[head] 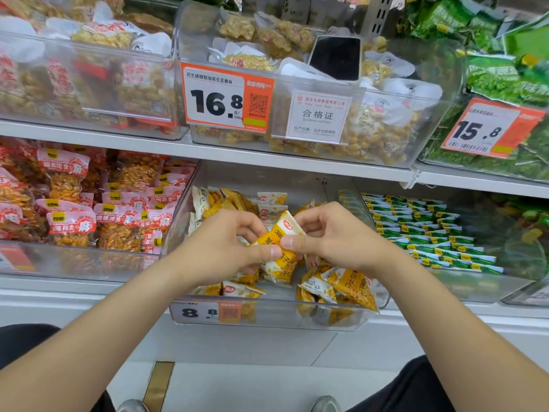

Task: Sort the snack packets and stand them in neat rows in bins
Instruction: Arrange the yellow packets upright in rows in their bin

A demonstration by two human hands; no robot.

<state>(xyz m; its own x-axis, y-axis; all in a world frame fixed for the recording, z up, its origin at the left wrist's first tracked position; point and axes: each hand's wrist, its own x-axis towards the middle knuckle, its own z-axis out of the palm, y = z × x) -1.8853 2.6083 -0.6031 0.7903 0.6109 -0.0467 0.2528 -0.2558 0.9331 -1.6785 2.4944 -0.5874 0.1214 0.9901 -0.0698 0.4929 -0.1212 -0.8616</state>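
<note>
Two hands met over the clear middle bin [282, 318] on the lower shelf [59, 295], both pinching one yellow snack packet [285, 228] between thumb and curled fingers. The left hand [219, 245] held its lower part and the right hand [338, 233] its side. The packet hung tilted above the bin, its middle covered by both thumbs. Whether more packets were tucked under the palms I could not tell. Loose yellow packets [335, 283] lay jumbled in the bin, heaped at the front right. Green packets [430, 233] stood in tidy rows in the neighbouring bin to the right. The price label [202, 312] on the middle bin read 8.8, the rest blurred.
</note>
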